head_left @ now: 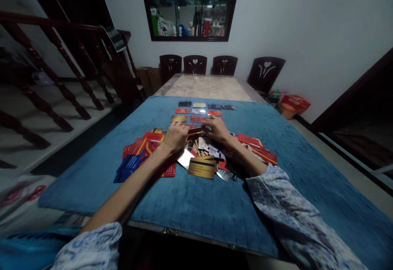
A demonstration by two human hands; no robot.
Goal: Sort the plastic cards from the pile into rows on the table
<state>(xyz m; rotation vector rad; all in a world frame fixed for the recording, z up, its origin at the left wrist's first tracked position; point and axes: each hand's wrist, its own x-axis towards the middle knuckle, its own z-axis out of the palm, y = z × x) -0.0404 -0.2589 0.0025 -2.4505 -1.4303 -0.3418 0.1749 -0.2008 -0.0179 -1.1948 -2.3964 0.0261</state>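
Note:
Both my hands meet over a loose heap of plastic cards (202,161) on a blue cloth (190,204). My left hand (175,136) and my right hand (217,129) are both closed on the ends of one dark card (196,131) held between them just above the heap. Beyond the hands, several cards (199,110) lie face up in neat rows. Red, blue and gold cards spread out to the left (138,155) and right (260,149) of my wrists.
The blue cloth covers the near part of a long marble-topped table (208,86). Dark wooden chairs (265,73) stand at the far end and right. A wooden stair rail (61,57) runs along the left. A glass wall cabinet (190,6) hangs on the far wall.

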